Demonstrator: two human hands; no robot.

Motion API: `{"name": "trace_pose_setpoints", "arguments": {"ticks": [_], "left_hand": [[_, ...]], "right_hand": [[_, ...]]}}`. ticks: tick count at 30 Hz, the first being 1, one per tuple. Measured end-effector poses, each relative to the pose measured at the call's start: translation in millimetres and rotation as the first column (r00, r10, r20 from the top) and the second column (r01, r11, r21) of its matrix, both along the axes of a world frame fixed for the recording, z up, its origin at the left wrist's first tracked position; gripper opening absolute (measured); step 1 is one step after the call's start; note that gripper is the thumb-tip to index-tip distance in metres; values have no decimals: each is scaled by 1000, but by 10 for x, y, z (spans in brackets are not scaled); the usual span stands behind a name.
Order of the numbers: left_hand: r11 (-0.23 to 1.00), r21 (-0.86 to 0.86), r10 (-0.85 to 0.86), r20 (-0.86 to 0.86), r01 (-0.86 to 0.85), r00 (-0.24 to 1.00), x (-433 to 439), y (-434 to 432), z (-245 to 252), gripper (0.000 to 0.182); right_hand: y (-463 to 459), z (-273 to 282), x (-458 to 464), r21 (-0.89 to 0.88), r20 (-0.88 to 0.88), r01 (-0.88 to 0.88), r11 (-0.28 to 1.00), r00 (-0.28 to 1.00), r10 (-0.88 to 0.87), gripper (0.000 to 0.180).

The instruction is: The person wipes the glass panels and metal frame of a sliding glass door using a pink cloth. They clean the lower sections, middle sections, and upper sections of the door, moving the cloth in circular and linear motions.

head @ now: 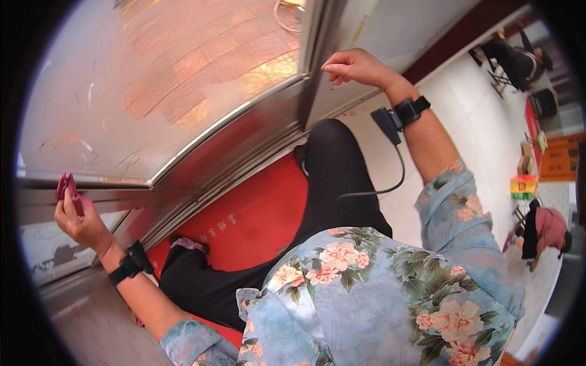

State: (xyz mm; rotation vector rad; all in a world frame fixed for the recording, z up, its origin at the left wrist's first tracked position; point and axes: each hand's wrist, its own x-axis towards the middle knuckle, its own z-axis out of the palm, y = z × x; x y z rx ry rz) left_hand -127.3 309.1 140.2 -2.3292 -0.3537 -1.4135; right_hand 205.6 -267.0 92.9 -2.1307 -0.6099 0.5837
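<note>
At the far left, my left hand (82, 224) grips a folded pink cloth (68, 190) beside the metal frame of a glass door (178, 114). My right hand (349, 67) is raised near the upright metal edge on the right side of the glass, fingers curled in towards the thumb, with nothing visible in them. Whether it touches the frame is unclear. The glass shows curved streaks and a patterned pink and yellow surface. Each wrist wears a black strap with a device; a cable hangs from the right one.
A red mat (261, 210) bearing writing lies under my spread legs, beside the metal door sill (219, 183). Pale floor tiles (403, 183) extend to the right. Two other people are further off at right, near a wooden cabinet (558, 158) and a yellow and red box (523, 184).
</note>
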Motion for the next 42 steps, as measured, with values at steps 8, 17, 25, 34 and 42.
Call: {"name": "trace_pose_setpoints", "arguments": {"ticks": [8, 17, 25, 34, 42], "left_hand": [[999, 25, 24, -76, -22, 997, -17, 206, -54, 41], [986, -119, -140, -193, 119, 971, 3, 142, -17, 43], [983, -65, -180, -211, 170, 961, -8, 11, 80, 48], [994, -106, 8, -160, -25, 987, 15, -142, 104, 42], [999, -27, 33, -89, -35, 995, 5, -339, 71, 39]], "right_hand": [[-993, 118, -215, -722, 601, 122, 681, 598, 530, 12], [-1726, 507, -130, -861, 495, 163, 482, 489, 718, 5], [-768, -394, -1110, -203, 762, -146, 968, 597, 250, 9], [685, -560, -1081, 354, 476, -99, 930, 875, -88, 18], [1274, -662, -1421, 416, 408, -92, 905, 908, -95, 11]]}}
